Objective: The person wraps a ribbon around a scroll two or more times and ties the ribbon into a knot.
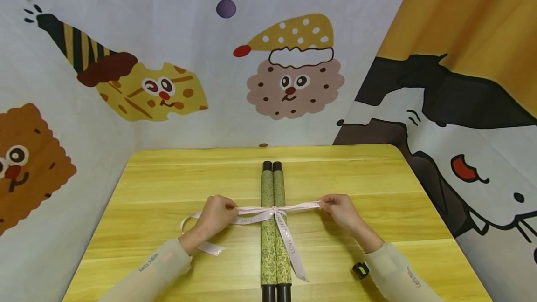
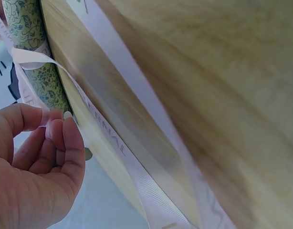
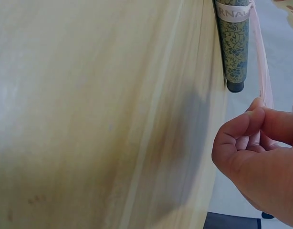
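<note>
Two patterned green scrolls (image 1: 267, 241) with dark end knobs lie side by side, pointing away from me. A pale pink printed ribbon (image 1: 287, 241) circles them and is knotted on top near their middle. My left hand (image 1: 217, 216) pinches the ribbon on the left of the knot; my right hand (image 1: 340, 209) pinches it on the right. Both stretches look taut. One loose tail hangs toward me over the right scroll, and another curls behind my left wrist. In the left wrist view the ribbon (image 2: 120, 148) runs down past my thumb and fingers. The right wrist view shows a scroll (image 3: 234, 52) banded by ribbon.
A small black object with a yellow mark (image 1: 361, 270) lies beside my right sleeve. The wood-grain table (image 1: 168, 171) has its back edge near a white cloth (image 1: 189, 22) printed with cartoon snacks.
</note>
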Demonstrator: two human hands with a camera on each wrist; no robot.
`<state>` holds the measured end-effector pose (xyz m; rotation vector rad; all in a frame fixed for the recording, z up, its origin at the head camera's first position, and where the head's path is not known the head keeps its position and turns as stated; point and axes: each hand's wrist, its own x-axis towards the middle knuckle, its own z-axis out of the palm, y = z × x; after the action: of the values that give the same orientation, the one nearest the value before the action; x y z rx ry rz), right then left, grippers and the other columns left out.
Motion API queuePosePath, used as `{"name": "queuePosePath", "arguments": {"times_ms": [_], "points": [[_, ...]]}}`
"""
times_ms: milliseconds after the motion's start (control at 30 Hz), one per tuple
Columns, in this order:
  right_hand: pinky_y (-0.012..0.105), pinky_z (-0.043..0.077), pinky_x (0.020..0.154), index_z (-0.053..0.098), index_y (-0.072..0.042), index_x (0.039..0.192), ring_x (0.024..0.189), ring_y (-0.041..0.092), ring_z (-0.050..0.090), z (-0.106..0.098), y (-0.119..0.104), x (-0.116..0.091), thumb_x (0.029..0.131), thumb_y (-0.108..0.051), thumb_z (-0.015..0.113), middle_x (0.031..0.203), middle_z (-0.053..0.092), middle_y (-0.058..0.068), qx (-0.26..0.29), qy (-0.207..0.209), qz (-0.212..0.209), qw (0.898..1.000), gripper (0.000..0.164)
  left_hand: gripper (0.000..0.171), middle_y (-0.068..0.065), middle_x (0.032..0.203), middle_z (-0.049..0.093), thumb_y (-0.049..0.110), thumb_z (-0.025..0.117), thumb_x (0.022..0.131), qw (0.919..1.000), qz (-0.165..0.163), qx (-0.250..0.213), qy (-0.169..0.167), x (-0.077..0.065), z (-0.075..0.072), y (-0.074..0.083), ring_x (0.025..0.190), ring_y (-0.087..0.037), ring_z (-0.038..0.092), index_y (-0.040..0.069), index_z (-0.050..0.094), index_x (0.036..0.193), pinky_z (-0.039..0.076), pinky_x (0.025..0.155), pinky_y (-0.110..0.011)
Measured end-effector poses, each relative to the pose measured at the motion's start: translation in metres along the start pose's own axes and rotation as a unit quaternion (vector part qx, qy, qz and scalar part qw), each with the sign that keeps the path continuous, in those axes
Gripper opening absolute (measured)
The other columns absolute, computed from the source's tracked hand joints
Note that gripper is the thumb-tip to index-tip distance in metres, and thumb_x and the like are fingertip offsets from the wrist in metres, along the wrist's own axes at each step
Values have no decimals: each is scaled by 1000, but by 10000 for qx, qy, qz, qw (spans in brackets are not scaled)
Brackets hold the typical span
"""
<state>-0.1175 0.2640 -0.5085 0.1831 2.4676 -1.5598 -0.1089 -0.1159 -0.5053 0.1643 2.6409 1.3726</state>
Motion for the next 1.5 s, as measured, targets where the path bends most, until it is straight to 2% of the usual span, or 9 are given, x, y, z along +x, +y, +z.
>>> {"name": "queuePosePath", "arguments": {"times_ms": [367,533,667,933,1033,1100,1267,1367,1500], "points": [[27,51,66,74,10,108,80,17,57,0,-3,0,101,0,64,91,72,13,187,134,-33,9997,15,12,-8,83,76,-6,70,86,9998,161,-139,-6,-5,1,-3,55,-11,55,0,80,88,43,46,-20],[28,54,68,73,10,109,81,19,62,-1,-3,0,102,0,63,98,73,18,256,159,-36,9995,16,8,-8,91,78,0,74,92,9982,322,-509,-11,-8,-6,-7,71,-12,66,2,82,93,56,61,-23],[28,55,68,72,11,112,83,24,64,-4,-3,-1,103,-1,63,100,72,22,365,154,-141,9991,17,7,-8,96,79,4,75,95,9956,444,-821,-2,-11,-16,-8,85,-16,72,2,82,98,60,71,-25],[30,61,77,69,12,115,92,27,71,-3,-4,-7,102,-2,65,100,73,17,555,362,-103,9978,20,11,-8,100,79,5,74,96,9969,202,-746,169,-23,-26,-4,87,-14,70,-2,80,103,58,72,-23],[31,62,73,70,11,111,86,27,73,2,-5,-16,100,-3,66,97,74,19,516,414,55,9978,18,13,-12,98,78,5,71,98,9968,161,-767,-148,-33,-20,0,75,-12,66,-3,80,103,55,63,-21],[32,62,69,71,10,107,81,27,72,8,-7,-25,99,-3,67,94,74,18,484,292,169,9983,16,15,-13,92,78,5,70,98,9950,157,-830,-536,-40,-12,4,66,-13,63,-5,78,105,52,54,-20],[34,62,62,73,10,100,71,26,72,31,-11,-47,98,-5,69,87,75,17,453,-585,215,9970,16,21,-11,72,72,9,69,100,9830,142,-971,-1553,-57,17,16,53,-17,62,-9,77,107,51,46,-23],[35,62,61,75,10,101,69,25,72,44,-14,-56,99,-10,70,84,75,17,402,-1180,116,9921,20,20,-9,63,67,14,70,101,9767,68,-1093,-1843,-64,33,22,48,-14,60,-3,80,97,53,45,-24],[36,61,60,77,7,107,68,22,72,57,-18,-63,99,-17,73,83,76,13,308,-1590,45,9868,25,24,-9,60,65,16,70,101,9729,-74,-1375,-1858,-67,50,28,46,-8,57,5,79,81,55,45,-28]]}}
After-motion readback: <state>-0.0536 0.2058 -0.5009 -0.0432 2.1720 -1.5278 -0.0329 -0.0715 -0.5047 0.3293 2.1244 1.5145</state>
